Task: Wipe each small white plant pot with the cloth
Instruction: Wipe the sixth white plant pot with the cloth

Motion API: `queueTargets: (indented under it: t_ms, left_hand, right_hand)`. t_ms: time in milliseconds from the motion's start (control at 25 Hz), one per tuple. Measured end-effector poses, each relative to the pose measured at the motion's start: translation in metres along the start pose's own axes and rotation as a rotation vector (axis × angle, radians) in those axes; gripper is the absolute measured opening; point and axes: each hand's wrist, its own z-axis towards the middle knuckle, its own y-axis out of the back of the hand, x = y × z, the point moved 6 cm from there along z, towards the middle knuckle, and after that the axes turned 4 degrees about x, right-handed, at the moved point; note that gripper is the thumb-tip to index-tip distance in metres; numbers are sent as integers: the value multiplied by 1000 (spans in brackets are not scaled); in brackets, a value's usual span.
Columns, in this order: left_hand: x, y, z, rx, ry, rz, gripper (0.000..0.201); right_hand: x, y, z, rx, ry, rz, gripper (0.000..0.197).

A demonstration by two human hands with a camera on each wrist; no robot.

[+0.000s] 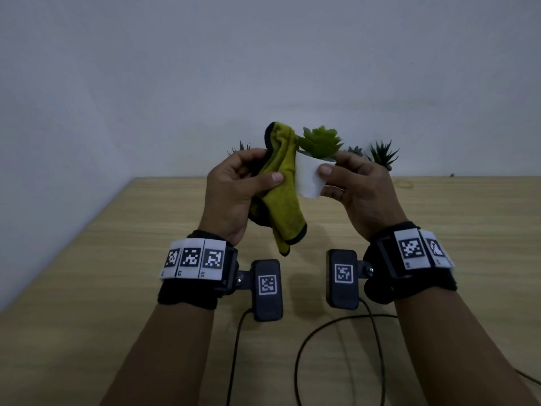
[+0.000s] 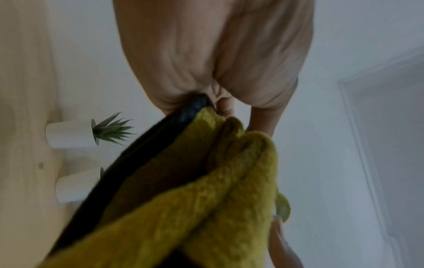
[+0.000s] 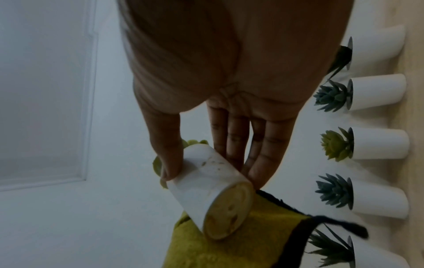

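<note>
My right hand (image 1: 345,177) holds a small white pot (image 1: 308,178) with a light green succulent (image 1: 320,142) above the table, thumb on its front and fingers behind. The right wrist view shows the pot (image 3: 206,188) pinched between thumb and fingers (image 3: 241,141), its tan base toward the camera and brown specks on its side. My left hand (image 1: 248,177) grips a yellow-green cloth (image 1: 282,194) with a dark edge, pressed against the pot's left side. The cloth (image 2: 195,190) fills the left wrist view.
A row of several white pots (image 3: 378,143) with succulents stands at the back of the wooden table (image 1: 117,273) against the wall; two pots (image 2: 69,133) show in the left wrist view. Black cables (image 1: 322,326) lie on the table near me.
</note>
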Motion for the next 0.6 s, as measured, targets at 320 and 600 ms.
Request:
queueTargets:
  t_ms: [320, 600]
  left_hand:
    - [-2, -18, 1, -2, -171, 107, 31]
    - [1, -11, 3, -37, -224, 166, 29]
  right_hand:
    - [11, 5, 5, -70, 78, -51, 27]
    - [12, 5, 10, -61, 101, -141, 39]
